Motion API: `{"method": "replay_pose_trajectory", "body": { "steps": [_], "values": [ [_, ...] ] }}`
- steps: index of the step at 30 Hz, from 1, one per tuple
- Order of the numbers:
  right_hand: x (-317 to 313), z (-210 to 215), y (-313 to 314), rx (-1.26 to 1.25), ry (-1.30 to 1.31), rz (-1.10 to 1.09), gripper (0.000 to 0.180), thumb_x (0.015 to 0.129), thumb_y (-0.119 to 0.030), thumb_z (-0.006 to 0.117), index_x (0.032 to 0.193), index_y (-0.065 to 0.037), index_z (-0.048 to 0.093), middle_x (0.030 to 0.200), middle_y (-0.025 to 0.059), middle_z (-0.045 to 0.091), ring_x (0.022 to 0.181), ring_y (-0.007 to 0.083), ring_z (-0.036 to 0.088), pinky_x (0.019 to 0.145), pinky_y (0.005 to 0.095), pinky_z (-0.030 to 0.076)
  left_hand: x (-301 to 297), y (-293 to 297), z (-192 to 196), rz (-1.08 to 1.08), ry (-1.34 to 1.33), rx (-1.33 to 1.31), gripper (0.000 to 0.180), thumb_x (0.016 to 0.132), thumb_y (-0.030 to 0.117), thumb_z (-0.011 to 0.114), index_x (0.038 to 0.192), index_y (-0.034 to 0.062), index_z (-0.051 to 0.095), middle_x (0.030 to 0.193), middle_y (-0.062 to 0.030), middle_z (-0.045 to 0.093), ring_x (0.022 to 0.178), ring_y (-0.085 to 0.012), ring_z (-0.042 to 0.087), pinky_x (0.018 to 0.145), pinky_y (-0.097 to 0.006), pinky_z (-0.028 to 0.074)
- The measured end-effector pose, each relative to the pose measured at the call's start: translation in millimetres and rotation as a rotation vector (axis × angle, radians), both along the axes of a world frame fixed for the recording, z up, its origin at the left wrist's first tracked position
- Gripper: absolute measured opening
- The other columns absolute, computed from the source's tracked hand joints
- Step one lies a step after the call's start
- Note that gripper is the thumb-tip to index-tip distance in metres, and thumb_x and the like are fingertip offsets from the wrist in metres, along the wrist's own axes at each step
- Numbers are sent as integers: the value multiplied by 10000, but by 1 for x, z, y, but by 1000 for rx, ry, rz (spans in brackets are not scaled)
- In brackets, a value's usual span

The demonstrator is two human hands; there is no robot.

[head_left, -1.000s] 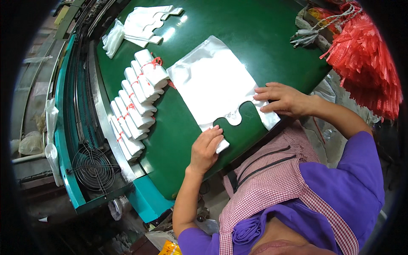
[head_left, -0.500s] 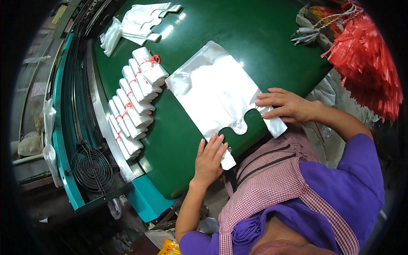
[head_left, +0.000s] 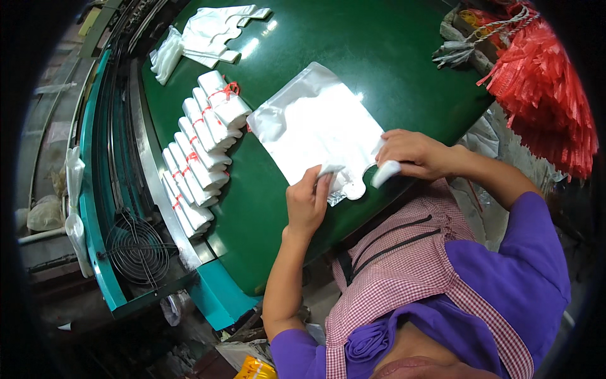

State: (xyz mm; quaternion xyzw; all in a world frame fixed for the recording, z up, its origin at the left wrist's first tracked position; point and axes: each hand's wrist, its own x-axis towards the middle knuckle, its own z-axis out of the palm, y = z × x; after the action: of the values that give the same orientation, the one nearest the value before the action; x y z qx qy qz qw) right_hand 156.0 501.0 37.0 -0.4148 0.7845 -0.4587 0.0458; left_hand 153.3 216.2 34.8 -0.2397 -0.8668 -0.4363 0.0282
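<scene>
A flat stack of white plastic T-shirt bags (head_left: 315, 123) lies on the green table in front of me, its handle end toward my body. My left hand (head_left: 308, 199) is closed on the left handle, which is folded up over the stack. At the right handle, my right hand (head_left: 413, 153) has its fingers curled round the plastic, and the white handle end sticks out below them, slightly blurred. Between the two hands a rounded tab (head_left: 353, 189) lies near the table's edge. Left of the stack is a row of rolled white bag bundles (head_left: 203, 142) tied with red strips.
More loose white bags (head_left: 214, 31) lie at the far left of the green table (head_left: 353, 35). A bunch of red plastic strips (head_left: 540, 95) hangs at the right. Along the left runs a teal machine frame (head_left: 95, 189) with a round wire guard (head_left: 137, 249).
Both hands have gone from lying flat on the bag handles to gripping them. The left handle is now folded up onto the stack, and the right one is lifted and bent.
</scene>
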Motion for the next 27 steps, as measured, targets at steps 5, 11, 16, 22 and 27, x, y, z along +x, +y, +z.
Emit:
{"method": "replay_pose_trajectory", "body": {
  "steps": [5, 11, 16, 22, 27],
  "values": [
    [-16, -5, -39, -31, 49, -188, 248, 883, -151, 613, 1119, -76, 629, 965, 137, 657, 893, 297, 616, 804, 392, 484, -19, 20, -5, -22, 15, -237, 111, 920, 132, 528, 975, 69, 601, 631, -177, 605, 576, -367, 610, 522, -444, 460],
    [-30, -11, -55, 41, -64, -273, 283, 899, -215, 599, 1144, -75, 622, 895, 171, 681, 810, 342, 661, 733, 420, 502, -20, 22, -12, 66, 45, -317, 142, 920, 110, 514, 1055, 88, 553, 660, -186, 616, 604, -393, 615, 543, -486, 464],
    [-33, -11, -59, 150, -45, -274, 270, 895, -250, 600, 1095, -72, 637, 875, 159, 678, 801, 335, 654, 725, 417, 505, -16, 18, -14, 80, 82, -142, 265, 911, 56, 519, 1173, 82, 541, 818, -193, 631, 687, -385, 626, 580, -466, 482],
    [-29, -12, -65, 190, 122, -313, 188, 870, -239, 616, 943, -68, 640, 876, 105, 596, 779, 304, 622, 687, 420, 499, -14, 19, -18, 84, 220, -159, 356, 877, 3, 561, 1227, 64, 536, 887, -148, 601, 675, -293, 610, 593, -401, 491],
    [-28, -17, -65, 153, 267, -322, 140, 836, -196, 630, 893, -69, 627, 899, 73, 550, 852, 265, 582, 684, 397, 496, -12, 14, -22, 8, 434, -235, 412, 816, -12, 588, 1222, 43, 540, 1011, -138, 585, 869, -302, 597, 722, -392, 501]
  ]
}}
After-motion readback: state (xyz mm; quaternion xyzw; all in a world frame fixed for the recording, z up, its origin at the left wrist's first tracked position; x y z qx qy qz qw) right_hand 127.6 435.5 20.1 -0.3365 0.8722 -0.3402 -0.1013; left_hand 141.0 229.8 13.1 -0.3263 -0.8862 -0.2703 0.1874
